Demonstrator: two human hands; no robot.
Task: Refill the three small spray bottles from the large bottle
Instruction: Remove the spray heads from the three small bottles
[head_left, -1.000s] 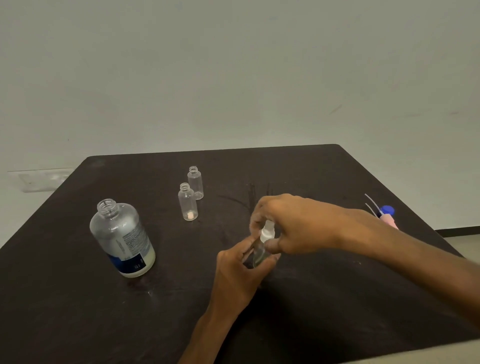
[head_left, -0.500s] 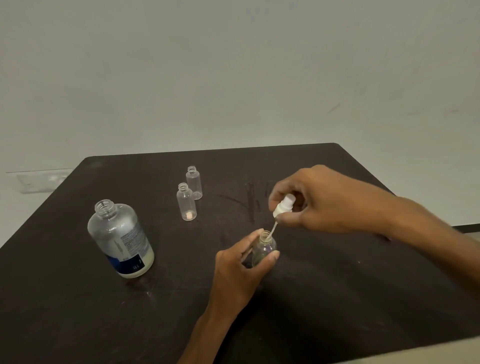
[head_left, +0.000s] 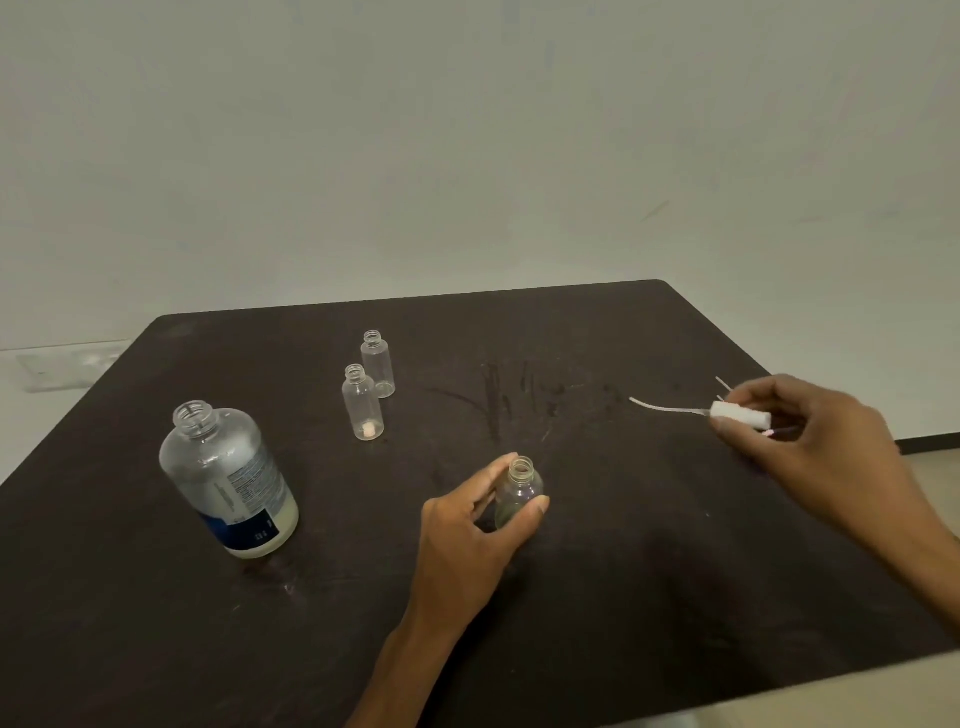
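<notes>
We see a dark table (head_left: 623, 597) against a pale wall (head_left: 467, 130), with a whitish strip (head_left: 67, 364) low on the wall at nine o'clock. The large bottle (head_left: 228, 483) stands uncapped at eight o'clock of the table's middle, nothing between it and the other bottles.

Our left hand (head_left: 467, 540) holds a small open bottle (head_left: 517, 491) near the middle, thumb and fingers (head_left: 491, 475) curled round its body. Two more small bottles stand uncapped at eleven o'clock: the nearer bottle (head_left: 362, 402), with a pale bit at its bottom, and just behind it the farther bottle (head_left: 378, 364).

Our right hand (head_left: 810, 441), at three o'clock, pinches the white spray head (head_left: 740, 414), its thin tube (head_left: 665, 408) pointing toward nine o'clock. Another thin tube (head_left: 723, 383) peeps out just behind that hand.

Half a second ago the spray head hung just above the held bottle's neck; now it is well apart, out at the right.

We count three small bottles, one large bottle, one spray head in full sight.
</notes>
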